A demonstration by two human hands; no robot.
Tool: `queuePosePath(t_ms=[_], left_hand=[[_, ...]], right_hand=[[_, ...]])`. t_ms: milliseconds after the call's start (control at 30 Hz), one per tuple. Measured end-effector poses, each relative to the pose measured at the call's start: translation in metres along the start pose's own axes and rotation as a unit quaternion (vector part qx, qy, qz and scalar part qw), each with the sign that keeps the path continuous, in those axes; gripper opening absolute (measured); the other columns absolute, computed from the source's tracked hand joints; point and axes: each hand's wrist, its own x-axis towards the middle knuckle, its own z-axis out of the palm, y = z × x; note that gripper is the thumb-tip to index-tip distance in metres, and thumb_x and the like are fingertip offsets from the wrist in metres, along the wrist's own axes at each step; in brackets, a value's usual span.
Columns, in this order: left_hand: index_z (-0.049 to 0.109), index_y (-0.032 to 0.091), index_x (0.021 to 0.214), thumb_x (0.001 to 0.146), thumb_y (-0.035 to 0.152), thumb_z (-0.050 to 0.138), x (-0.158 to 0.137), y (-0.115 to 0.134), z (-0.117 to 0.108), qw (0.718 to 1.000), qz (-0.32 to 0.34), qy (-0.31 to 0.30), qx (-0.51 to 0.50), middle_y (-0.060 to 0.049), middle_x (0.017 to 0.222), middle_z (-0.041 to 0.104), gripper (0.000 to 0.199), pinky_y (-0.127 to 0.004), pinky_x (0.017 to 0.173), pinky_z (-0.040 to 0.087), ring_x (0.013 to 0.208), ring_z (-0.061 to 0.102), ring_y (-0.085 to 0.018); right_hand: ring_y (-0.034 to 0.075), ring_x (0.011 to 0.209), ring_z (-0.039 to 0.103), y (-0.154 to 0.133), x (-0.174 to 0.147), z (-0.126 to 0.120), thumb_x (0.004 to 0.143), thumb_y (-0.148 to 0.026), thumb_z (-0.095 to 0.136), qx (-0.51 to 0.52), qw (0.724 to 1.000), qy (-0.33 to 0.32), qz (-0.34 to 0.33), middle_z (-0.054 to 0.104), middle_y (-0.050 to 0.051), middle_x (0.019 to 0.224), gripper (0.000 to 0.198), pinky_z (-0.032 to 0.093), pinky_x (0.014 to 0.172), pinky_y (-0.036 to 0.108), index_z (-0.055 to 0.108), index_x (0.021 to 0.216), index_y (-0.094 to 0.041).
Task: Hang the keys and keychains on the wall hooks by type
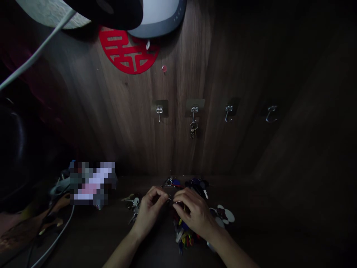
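Note:
My left hand (152,208) is closed in a pinch above the dark shelf; a small shiny bit shows at its fingertips, too small to name. Close beside it, my right hand (192,210) is closed on a metal key ring (177,202), partly hidden by the fingers. Below the right hand lies a bunch of colourful keys (185,238), partly covered by the hand. Loose silver keys (135,201) rest left of my left hand. Behind the hands are another key ring (169,182) with a blue tag and a dark bunch of keys (199,185).
Metal hooks (228,113) line the wooden back panel (134,130); a small set of keys (192,131) hangs from one. White tags (227,215) lie right of the right hand. Clutter and a white cable (63,230) occupy the left. Caps (161,18) hang above.

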Motion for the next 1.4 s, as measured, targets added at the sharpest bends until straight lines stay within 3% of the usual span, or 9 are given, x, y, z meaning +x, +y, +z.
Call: queuePosePath(t_ms=[333,533,700,767,967,1200,1400], left_hand=[[0.059,0.017,0.066,0.079,0.043,0.057,-0.001,0.0,0.005,1.0,0.011,-0.023,-0.001,-0.001,0.072,0.054,0.029,-0.023,0.068,0.041,0.072,0.051,-0.015],[0.06,0.017,0.07,0.081,0.046,0.054,0.002,-0.007,0.0,1.0,-0.011,0.021,0.005,0.0,0.07,0.056,0.031,-0.023,0.066,0.043,0.07,0.053,-0.015],[0.06,0.019,0.074,0.082,0.045,0.053,0.006,-0.02,-0.009,0.993,0.002,0.059,0.098,-0.001,0.072,0.06,0.028,-0.026,0.067,0.045,0.072,0.057,-0.018],[0.061,0.02,0.075,0.082,0.041,0.052,0.006,-0.024,-0.011,0.989,0.017,0.038,0.141,-0.002,0.075,0.063,0.024,-0.028,0.07,0.045,0.074,0.058,-0.019],[0.064,0.024,0.084,0.084,0.03,0.051,0.004,-0.033,-0.012,0.974,0.033,-0.101,0.199,-0.003,0.086,0.066,0.015,-0.029,0.078,0.045,0.084,0.061,-0.019],[0.063,0.022,0.085,0.084,0.024,0.047,0.006,-0.029,-0.013,0.96,0.009,-0.134,0.247,-0.002,0.091,0.067,0.016,-0.026,0.081,0.045,0.088,0.061,-0.017],[0.063,0.022,0.087,0.084,0.023,0.046,0.006,-0.027,-0.014,0.957,0.007,-0.147,0.249,-0.002,0.092,0.067,0.017,-0.025,0.082,0.045,0.089,0.061,-0.017]], right_hand=[[0.014,0.064,0.056,-0.002,0.001,0.006,0.086,-0.018,0.05,0.053,0.995,0.049,0.074,0.058,0.0,0.07,0.012,0.045,0.059,0.024,0.056,0.076,-0.021],[0.013,0.063,0.054,0.007,0.0,0.005,0.089,-0.024,0.045,0.068,0.983,0.087,0.144,0.056,-0.001,0.068,0.016,0.043,0.058,0.021,0.054,0.076,-0.021],[0.013,0.063,0.054,0.016,-0.002,0.004,0.091,-0.028,0.043,0.062,0.979,0.11,0.161,0.056,-0.001,0.068,0.018,0.042,0.059,0.021,0.053,0.078,-0.021],[0.013,0.063,0.054,0.018,-0.002,0.004,0.091,-0.028,0.043,0.063,0.978,0.116,0.162,0.056,-0.001,0.069,0.018,0.042,0.06,0.022,0.053,0.077,-0.021],[0.013,0.062,0.056,0.021,0.003,-0.004,0.09,-0.031,0.043,0.056,0.971,0.152,0.175,0.058,-0.001,0.067,0.02,0.044,0.059,0.021,0.056,0.078,-0.021],[0.013,0.059,0.058,0.019,0.026,-0.032,0.088,-0.036,0.045,0.076,0.965,0.153,0.201,0.057,-0.002,0.063,0.023,0.045,0.057,0.021,0.057,0.077,-0.021],[0.013,0.059,0.058,0.024,0.066,-0.064,0.085,-0.036,0.05,0.106,0.956,0.192,0.196,0.059,-0.001,0.065,0.02,0.044,0.056,0.021,0.057,0.076,-0.02]])
